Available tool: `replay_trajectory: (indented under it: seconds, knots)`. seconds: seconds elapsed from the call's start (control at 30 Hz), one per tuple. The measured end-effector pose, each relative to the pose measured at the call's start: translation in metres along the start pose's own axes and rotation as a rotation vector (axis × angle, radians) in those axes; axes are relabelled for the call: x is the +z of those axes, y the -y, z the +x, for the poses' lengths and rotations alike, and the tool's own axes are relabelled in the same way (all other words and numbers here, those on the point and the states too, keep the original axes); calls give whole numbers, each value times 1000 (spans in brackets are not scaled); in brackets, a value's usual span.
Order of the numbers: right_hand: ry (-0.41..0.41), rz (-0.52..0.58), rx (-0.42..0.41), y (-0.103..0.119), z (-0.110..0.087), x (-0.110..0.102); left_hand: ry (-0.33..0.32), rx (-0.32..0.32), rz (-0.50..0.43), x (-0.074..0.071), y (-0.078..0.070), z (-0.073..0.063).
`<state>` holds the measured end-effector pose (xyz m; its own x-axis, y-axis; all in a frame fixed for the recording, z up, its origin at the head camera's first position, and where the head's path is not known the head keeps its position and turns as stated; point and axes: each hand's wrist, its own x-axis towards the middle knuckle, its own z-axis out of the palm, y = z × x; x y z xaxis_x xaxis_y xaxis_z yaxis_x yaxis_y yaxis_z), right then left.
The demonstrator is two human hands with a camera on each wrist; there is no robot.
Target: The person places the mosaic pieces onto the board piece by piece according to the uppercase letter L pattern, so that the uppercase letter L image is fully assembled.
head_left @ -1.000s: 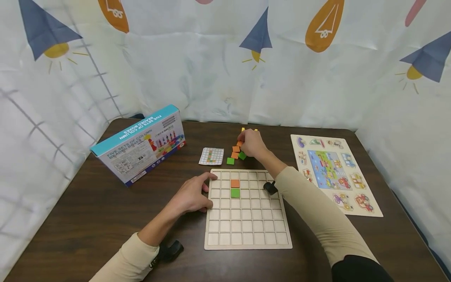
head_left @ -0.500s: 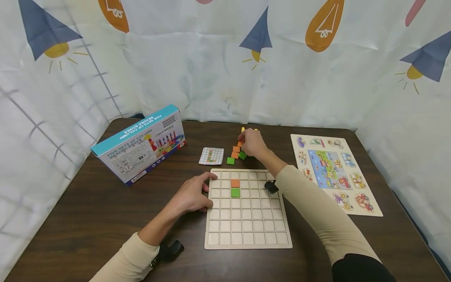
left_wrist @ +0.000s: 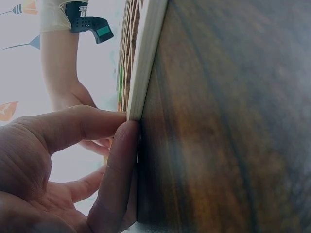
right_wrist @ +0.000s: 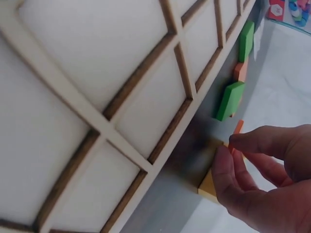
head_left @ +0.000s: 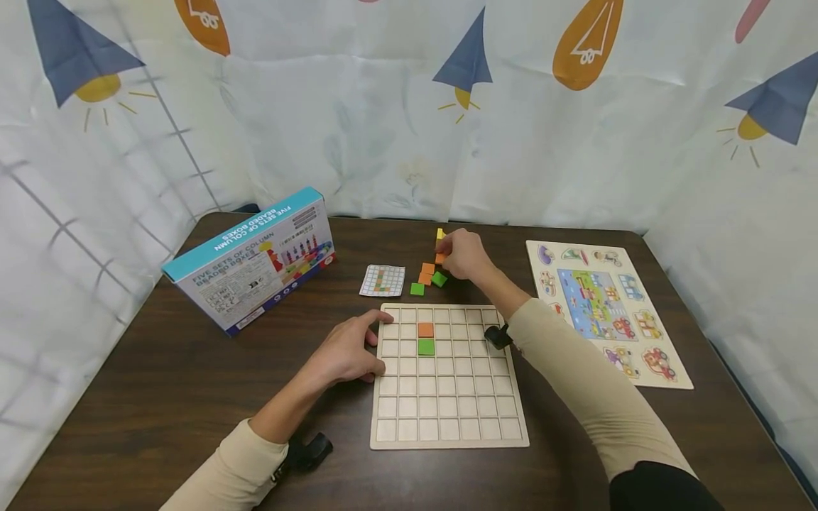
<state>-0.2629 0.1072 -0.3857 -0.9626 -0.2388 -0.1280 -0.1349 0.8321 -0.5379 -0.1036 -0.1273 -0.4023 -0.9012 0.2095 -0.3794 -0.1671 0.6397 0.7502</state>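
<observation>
My right hand point(head_left: 466, 255) is beyond the grid board, among loose square tiles. In the right wrist view, its thumb and finger pinch a thin orange tile point(right_wrist: 238, 127), with a yellow tile point(right_wrist: 208, 187) just below the fingertips. My left hand point(head_left: 348, 351) rests at the left edge of the wooden grid board point(head_left: 447, 430), index finger at the upper corner and thumb lower down. In the left wrist view its fingertips touch the board's side edge point(left_wrist: 144, 73). An orange tile point(head_left: 424, 329) and a green tile point(head_left: 426, 346) sit in neighbouring cells of one column.
Loose green tiles point(head_left: 417, 289) and orange tiles point(head_left: 427, 268) lie just behind the board. A small pattern card point(head_left: 382, 280) is left of them. A printed box point(head_left: 255, 262) stands at the back left. At the right lies a picture puzzle board point(head_left: 677, 376).
My right hand has shifted slightly to the right at the loose tiles, uncovering more of the yellow piece behind it. My left hand stays at the board's edge.
</observation>
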Motion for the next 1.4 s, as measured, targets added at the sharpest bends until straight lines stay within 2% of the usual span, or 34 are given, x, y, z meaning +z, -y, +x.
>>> replay_trajectory:
  seconds: [0.17, 0.33, 0.73, 1.4]
  knots:
    - [-16, 37, -13, -2, -5, -6, 2, -5, -4, 0, 0, 0]
    - [-19, 62, 12, -5, -12, -11, 5, -10, -7, 0, 0, 0]
    - [-32, 78, 16, -17, -32, -15, 20, -25, -27, -2, -2, 1]
    - [-23, 128, -6, -15, -67, -15, 24, -40, -65, -3, -2, 2]
